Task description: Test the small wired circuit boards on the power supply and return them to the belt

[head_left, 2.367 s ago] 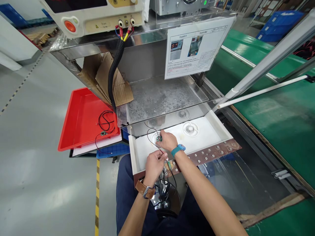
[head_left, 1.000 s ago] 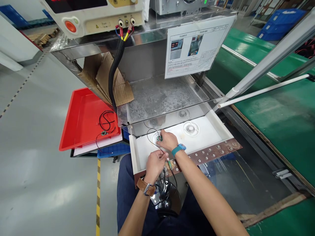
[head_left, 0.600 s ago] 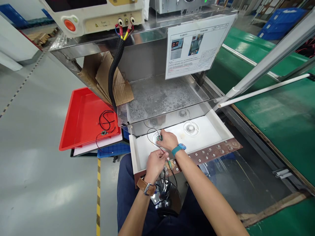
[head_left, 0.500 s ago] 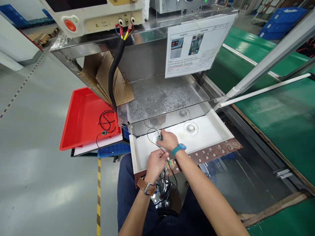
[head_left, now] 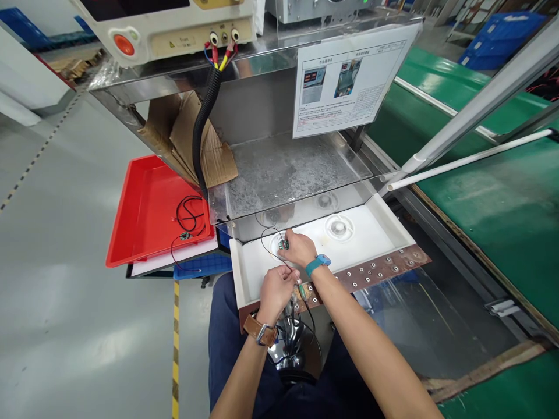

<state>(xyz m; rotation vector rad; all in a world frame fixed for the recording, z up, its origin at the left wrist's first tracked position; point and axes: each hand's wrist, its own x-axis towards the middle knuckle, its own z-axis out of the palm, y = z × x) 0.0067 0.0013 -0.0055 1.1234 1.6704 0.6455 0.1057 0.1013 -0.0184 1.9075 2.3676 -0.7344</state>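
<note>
Nothing has shifted since the earlier frames: both hands sit where they were, low in the centre of the frame. The right hand (head_left: 300, 248), which wears a blue wristband, stays curled over the small green circuit board (head_left: 283, 244). Its fingertips are closed on the board, holding it on the left one of two round moulded seats in the shallow white plastic tray (head_left: 375, 235). The second round seat (head_left: 338, 227) lies bare to its right.

The left hand (head_left: 275, 289), which wears a brown watch strap, keeps a tight pinch on the thin black wire with red and green ends (head_left: 301, 289), just above the one brown perforated strip (head_left: 375, 269).

One red plastic tray (head_left: 140, 203) at the left holds one more small board on coiled black leads (head_left: 183, 235). One printed instruction sheet (head_left: 349, 81) stands on the steel counter (head_left: 283, 169).
</note>
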